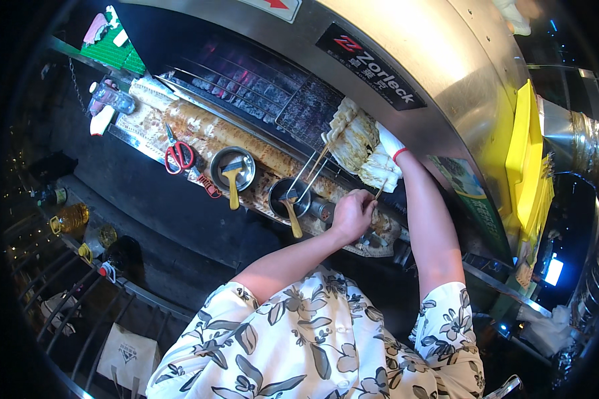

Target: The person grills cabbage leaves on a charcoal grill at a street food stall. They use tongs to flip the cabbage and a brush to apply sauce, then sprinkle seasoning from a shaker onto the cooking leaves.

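My left hand (354,214), bare, is closed on the end of a thin wooden skewer (380,191) at the front edge of the charcoal grill. That skewer runs into pale, leafy food (352,142), which looks like skewered cabbage, at the right end of the grill. My right hand (390,142) wears a white glove with a red cuff and reaches to the far right side of the food. Its fingers are mostly hidden, so its grip cannot be told. Metal tongs (312,177) and another wooden skewer (318,162) stick out towards me, left of my left hand.
Glowing charcoal (229,82) lies left of the food. Along the front ledge are red-handled scissors (179,157), a metal bowl (253,167) and a dark pot (272,197) with brushes, and a shaker (322,209). The steel hood (449,124) curves closely over my right arm.
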`<state>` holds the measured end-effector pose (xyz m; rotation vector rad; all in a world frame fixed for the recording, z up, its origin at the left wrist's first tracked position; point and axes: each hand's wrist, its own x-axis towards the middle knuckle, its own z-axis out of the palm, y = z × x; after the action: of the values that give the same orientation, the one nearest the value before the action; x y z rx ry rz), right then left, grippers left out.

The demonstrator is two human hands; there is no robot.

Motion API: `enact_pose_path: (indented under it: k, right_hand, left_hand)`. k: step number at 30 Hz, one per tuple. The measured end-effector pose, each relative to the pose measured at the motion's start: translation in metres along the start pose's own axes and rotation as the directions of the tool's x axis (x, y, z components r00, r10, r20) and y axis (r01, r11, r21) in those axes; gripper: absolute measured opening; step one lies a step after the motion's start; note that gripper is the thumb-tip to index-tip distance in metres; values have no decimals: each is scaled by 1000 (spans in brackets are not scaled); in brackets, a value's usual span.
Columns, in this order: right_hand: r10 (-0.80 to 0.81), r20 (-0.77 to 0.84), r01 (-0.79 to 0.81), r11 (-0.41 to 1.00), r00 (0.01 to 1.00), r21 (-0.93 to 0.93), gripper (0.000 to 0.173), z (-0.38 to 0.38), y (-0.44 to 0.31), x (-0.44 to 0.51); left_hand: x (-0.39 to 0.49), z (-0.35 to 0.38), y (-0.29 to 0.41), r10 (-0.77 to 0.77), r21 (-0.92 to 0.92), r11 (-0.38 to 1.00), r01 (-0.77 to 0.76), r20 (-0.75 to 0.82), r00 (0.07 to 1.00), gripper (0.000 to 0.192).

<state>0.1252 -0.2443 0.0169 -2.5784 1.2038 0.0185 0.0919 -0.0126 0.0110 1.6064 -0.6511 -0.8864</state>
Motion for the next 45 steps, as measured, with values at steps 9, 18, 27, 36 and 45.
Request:
enact_pose_path:
  k: [9,18,27,36,45]
  right_hand:
    - [-118,212,99,990,970,98,27,-32,-66,-50]
    - [-101,316,156,976,943,-154,24,-50,-58,-66]
    - [-155,195,189,967,969,-173,23,-23,-18,-45]
    - [-86,107,114,952,991,-285,35,-13,-40,-1]
    - [-84,77,99,969,994,-226,34,-5,-43,12]
  left_hand:
    - [-1,0,1,-13,-23,1000,13,9,1000,14]
    - [-2,3,1,-20,-27,999,21,21,1000,15]
    - [-4,2,7,-16,-35,999,17,33,999,15]
    - [-6,-1,4,-33,-40,999,35,41,999,14]
    - [-7,-3,4,-23,-43,999,24,25,999,15]
